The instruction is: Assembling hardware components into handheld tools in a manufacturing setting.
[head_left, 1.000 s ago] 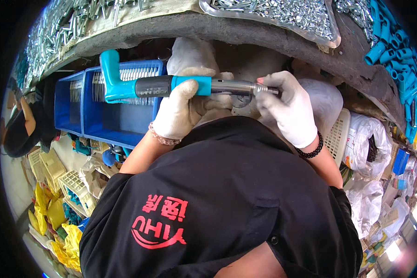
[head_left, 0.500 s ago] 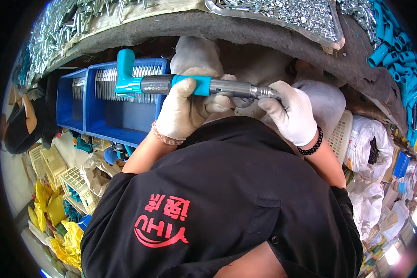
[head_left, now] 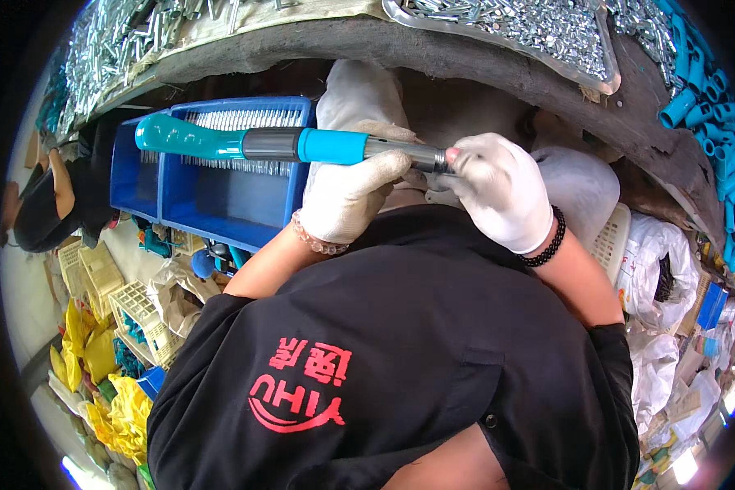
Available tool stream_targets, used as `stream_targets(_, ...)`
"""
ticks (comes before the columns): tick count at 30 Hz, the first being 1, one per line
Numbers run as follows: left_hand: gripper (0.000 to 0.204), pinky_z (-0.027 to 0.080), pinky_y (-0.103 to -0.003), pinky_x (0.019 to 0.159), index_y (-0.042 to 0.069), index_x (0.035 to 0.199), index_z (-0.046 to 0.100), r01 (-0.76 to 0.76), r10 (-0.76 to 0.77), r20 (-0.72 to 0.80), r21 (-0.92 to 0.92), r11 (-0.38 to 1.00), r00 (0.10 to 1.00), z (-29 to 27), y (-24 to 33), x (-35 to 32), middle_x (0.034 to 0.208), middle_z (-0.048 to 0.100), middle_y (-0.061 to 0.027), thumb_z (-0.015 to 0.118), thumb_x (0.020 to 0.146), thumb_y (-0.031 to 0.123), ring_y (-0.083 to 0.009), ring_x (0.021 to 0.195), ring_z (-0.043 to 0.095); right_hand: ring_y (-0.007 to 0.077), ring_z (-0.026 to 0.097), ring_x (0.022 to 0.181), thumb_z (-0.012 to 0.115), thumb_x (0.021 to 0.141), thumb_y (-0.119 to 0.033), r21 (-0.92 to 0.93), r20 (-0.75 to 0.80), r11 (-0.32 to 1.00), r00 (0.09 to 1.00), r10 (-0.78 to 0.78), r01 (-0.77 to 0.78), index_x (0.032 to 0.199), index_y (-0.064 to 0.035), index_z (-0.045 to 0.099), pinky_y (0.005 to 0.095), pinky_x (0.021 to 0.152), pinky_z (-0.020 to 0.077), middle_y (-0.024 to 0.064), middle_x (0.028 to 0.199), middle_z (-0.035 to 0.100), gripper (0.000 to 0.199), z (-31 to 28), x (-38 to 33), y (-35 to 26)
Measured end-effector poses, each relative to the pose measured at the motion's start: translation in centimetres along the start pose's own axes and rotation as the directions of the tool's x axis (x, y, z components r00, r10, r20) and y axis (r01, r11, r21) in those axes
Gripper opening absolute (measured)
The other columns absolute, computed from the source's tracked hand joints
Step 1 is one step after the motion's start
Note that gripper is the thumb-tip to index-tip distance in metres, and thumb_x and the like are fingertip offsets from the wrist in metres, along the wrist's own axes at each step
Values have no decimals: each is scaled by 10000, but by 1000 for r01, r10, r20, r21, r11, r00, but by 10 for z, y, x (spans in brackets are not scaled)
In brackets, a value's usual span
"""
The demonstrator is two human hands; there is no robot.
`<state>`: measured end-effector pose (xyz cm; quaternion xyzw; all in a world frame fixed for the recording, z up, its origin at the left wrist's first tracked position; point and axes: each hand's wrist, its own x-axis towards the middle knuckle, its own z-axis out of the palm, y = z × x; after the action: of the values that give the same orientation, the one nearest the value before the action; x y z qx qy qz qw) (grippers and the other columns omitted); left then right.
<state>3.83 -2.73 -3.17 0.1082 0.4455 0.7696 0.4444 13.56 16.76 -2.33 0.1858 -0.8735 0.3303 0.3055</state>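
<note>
A long tool with a curved teal handle [head_left: 192, 139], dark grey collar, teal sleeve and metal tube lies level across my lap, handle to the left. My left hand [head_left: 355, 184], in a white glove, is closed round its metal tube beside the teal sleeve. At the tube's right end, the closed fingers of my gloved right hand [head_left: 502, 192] grip the threaded tip; a bare pink fingertip shows there. Motion smears these fingers a little. What lies under the fingertips is hidden.
Beyond my knees runs a cloth-covered bench edge [head_left: 302, 41], with a tray of small metal parts [head_left: 616, 82]. Teal tubes [head_left: 714, 122] are heaped at the right. Blue bins [head_left: 220, 224] of thin metal strips stand at left; another person [head_left: 53, 196] sits farther left.
The tool has turned about its length, so its handle now points left instead of up. My left hand has moved right along it. My right-hand fingers have closed in at the tip.
</note>
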Motion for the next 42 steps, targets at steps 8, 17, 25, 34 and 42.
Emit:
stream_targets(8, 315, 513, -358, 831, 8, 1095, 609, -50, 58, -78, 94, 994, 995, -13, 10, -6, 971, 676, -114, 722, 876, 204, -213, 888, 633, 86, 482, 545, 547, 1039, -310, 607, 695, -234, 365, 619, -760, 1101, -43, 496, 214, 481, 367, 56, 760, 585, 279, -14, 29, -26)
stream_targets(17, 325, 508, -330, 790, 26, 1137, 613, -3, -10, -99, -123, 992, 995, -8, 15, -6, 1006, 679, -105, 704, 900, 230, -188, 845, 615, 325, 600, 809, 746, 801, -61, -113, 47, 949, 956, -291, 294, 1047, -70, 541, 382, 702, 505, 126, 980, 583, 320, 3, 22, 5)
stream_targets(25, 350, 486, -380, 885, 15, 1162, 603, -116, 116, -44, -16, 993, 992, 5, 12, -6, 1076, 666, -146, 705, 893, 214, -227, 942, 599, 176, 632, 732, 715, 894, -77, 494, 97, 662, 793, 602, -564, 1155, -31, 565, 310, 680, 536, 64, 880, 619, 304, 13, 11, -21)
stream_targets(34, 310, 534, -404, 897, -26, 1133, 607, 3, -3, 28, -8, 1000, 1000, -1, 9, -5, 1052, 683, -168, 683, 883, 141, -255, 964, 658, 369, 701, 820, 750, 877, -212, 155, 432, 602, 602, 671, -783, 1127, -36, 580, 398, 731, 558, 155, 945, 706, 350, -10, -11, -26)
stream_targets(42, 306, 589, -407, 861, -44, 1141, 599, 12, -12, -13, -32, 999, 1000, 5, 1, -4, 1072, 680, -177, 688, 882, 94, -277, 953, 694, 372, 677, 811, 741, 850, -127, -155, 70, 959, 966, 249, -236, 1145, -30, 565, 426, 687, 538, 176, 934, 689, 357, -10, -14, -22)
